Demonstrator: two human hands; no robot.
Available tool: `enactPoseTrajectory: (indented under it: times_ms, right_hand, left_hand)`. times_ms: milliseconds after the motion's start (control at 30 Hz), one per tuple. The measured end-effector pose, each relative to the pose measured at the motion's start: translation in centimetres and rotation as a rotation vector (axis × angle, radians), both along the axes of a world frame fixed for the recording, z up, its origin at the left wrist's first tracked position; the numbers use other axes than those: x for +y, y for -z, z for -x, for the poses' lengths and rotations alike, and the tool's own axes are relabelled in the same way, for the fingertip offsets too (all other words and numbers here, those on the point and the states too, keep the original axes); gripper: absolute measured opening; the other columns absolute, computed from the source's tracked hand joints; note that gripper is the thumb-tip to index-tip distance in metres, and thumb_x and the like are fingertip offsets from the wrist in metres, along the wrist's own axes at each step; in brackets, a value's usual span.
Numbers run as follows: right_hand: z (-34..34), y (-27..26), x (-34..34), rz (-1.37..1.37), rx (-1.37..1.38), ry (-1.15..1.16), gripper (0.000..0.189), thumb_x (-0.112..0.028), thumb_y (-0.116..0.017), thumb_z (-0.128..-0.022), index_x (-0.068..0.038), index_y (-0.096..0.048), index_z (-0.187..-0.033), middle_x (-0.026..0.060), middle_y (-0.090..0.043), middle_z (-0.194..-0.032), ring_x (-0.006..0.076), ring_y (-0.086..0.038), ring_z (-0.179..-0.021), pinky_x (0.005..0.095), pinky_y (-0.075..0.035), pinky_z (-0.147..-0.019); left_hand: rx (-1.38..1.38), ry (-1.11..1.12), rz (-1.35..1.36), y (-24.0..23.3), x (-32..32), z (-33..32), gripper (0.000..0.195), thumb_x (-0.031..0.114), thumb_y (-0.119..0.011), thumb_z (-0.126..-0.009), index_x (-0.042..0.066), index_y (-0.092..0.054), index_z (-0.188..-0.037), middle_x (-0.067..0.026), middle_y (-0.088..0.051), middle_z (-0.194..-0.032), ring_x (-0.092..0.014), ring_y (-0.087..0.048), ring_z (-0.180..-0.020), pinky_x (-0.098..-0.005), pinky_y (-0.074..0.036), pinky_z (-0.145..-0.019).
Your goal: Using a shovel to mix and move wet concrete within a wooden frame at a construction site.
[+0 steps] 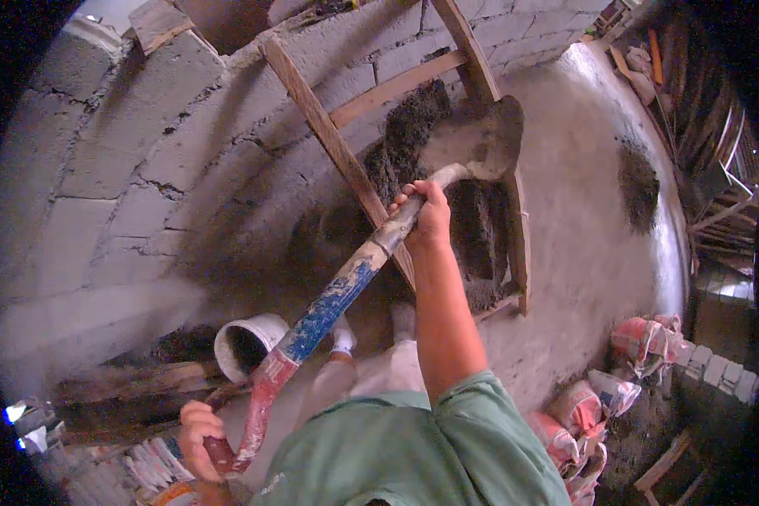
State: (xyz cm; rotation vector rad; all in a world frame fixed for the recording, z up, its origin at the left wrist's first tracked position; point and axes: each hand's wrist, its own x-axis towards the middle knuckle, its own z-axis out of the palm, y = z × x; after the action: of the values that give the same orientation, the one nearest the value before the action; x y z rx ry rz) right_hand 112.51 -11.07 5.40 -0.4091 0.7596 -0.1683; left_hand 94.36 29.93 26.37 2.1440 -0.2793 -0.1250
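A shovel (335,300) with a worn blue and red shaft runs slantwise across the view. My left hand (203,439) is closed around its red D-shaped handle at the lower left. Farther up, my right hand (425,212) grips the bare, mortar-stained part of the shaft close to the blade. The shovel's blade (481,136) lies at the upper middle, with grey material on it, over a wooden frame (329,133) like a ladder. Dark wet mortar or sand (481,234) shows between the frame's rails.
A concrete block wall (133,171) rises at the left. A white bucket (228,348) lies tilted near my feet. Crumpled red and white sacks (575,405) stand at the lower right. Another dark patch (639,183) marks the floor at the right, and wooden planks (139,382) lie lower left.
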Motion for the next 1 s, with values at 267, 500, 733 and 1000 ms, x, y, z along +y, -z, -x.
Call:
enactPoseTrajectory:
  times_ms: [267, 500, 733, 1000]
  right_hand:
    - [-1.5, 5.4, 1.6, -0.242, -0.051, -0.079, 0.022, -0.028, -0.059, -0.083, -0.013, -0.043, -0.081, 0.0020, -0.047, -0.062, 0.0175, -0.048, -0.051, 0.0374, -0.046, -0.048]
    - [5.1, 9.7, 3.8, -0.391, 0.003, -0.043, 0.015, -0.022, -0.055, -0.080, -0.015, -0.043, -0.076, 0.0004, -0.045, -0.060, 0.0159, -0.047, -0.050, 0.0363, -0.046, -0.050]
    - [11.3, 11.6, 3.7, -0.373, 0.311, 0.041, 0.015, -0.020, -0.054, -0.078, -0.011, -0.043, -0.080, 0.0021, -0.042, -0.060, 0.0173, -0.046, -0.051, 0.0368, -0.046, -0.048]
    - [16.1, 8.6, -1.1, -0.217, 0.449, 0.158, 0.014, -0.017, -0.054, -0.083, -0.006, -0.046, -0.087, 0.0081, -0.046, -0.070, 0.0209, -0.049, -0.054, 0.0397, -0.048, -0.048]
  left_hand:
    - [0.493, -0.894, 0.582, 2.0, -2.4, 3.3, 0.045, 0.035, -0.043, -0.091, 0.011, -0.043, -0.129, -0.0128, -0.052, -0.124, -0.020, -0.059, -0.080, -0.0337, -0.048, -0.058]
    - [0.512, -0.902, 0.448, 1.4, -2.0, 2.6, 0.039, 0.032, -0.048, -0.090, 0.010, -0.046, -0.122, -0.0126, -0.057, -0.111, -0.012, -0.049, -0.050, -0.0241, -0.039, -0.039]
    - [0.689, -0.889, 0.426, 1.5, -0.9, 3.5, 0.039, 0.032, -0.049, -0.088, 0.010, -0.050, -0.120, -0.0120, -0.058, -0.110, -0.015, -0.053, -0.062, -0.0286, -0.044, -0.050]
    - [0.273, -0.604, 0.205, -0.2, -4.6, -0.5, 0.053, 0.042, -0.043, -0.088, 0.001, -0.053, -0.119, -0.0160, -0.057, -0.119, -0.024, -0.053, -0.108, -0.0446, -0.039, -0.094]
